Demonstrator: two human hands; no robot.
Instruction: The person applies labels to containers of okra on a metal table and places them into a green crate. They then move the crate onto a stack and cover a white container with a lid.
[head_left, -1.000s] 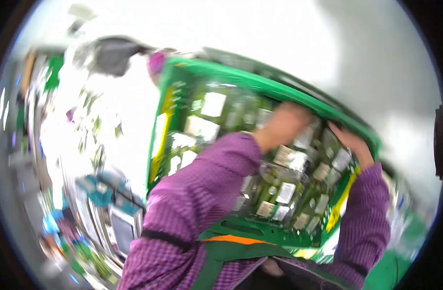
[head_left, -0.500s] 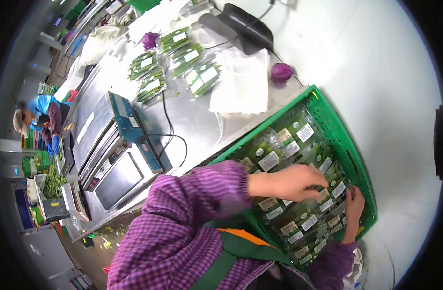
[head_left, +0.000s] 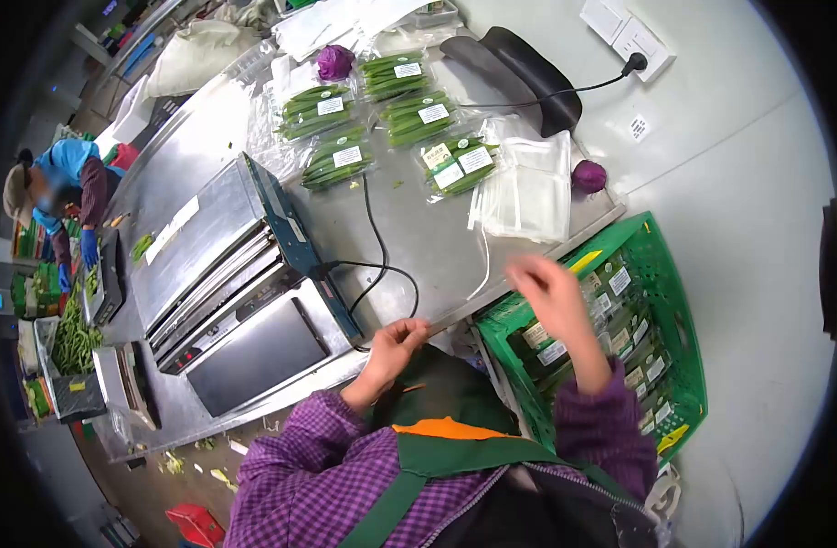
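Your left hand (head_left: 393, 345) is resting on the front edge of the steel bench (head_left: 409, 237), fingers curled loosely and gripping nothing. Your right hand (head_left: 551, 294) is hovering, blurred, above the near corner of the green crate (head_left: 679, 315); its fingers are looking spread and empty, though the blur is making that hard to tell for sure. The crate is sitting just beside the bench's right end, below its surface, filled with labelled packs of green pods (head_left: 624, 342).

On the bench, a sealing machine (head_left: 240, 306) is standing to your left, its black cable (head_left: 377, 251) looping across the steel between your hands and the far packs. More bagged pods (head_left: 382, 114) are lying in a cluster at the back, a stack of clear empty bags (head_left: 528, 192) beside them. Two purple balls (head_left: 589, 175) are sitting near the wall. Far left, another person in blue (head_left: 58, 187) is bending over trays of green pods.
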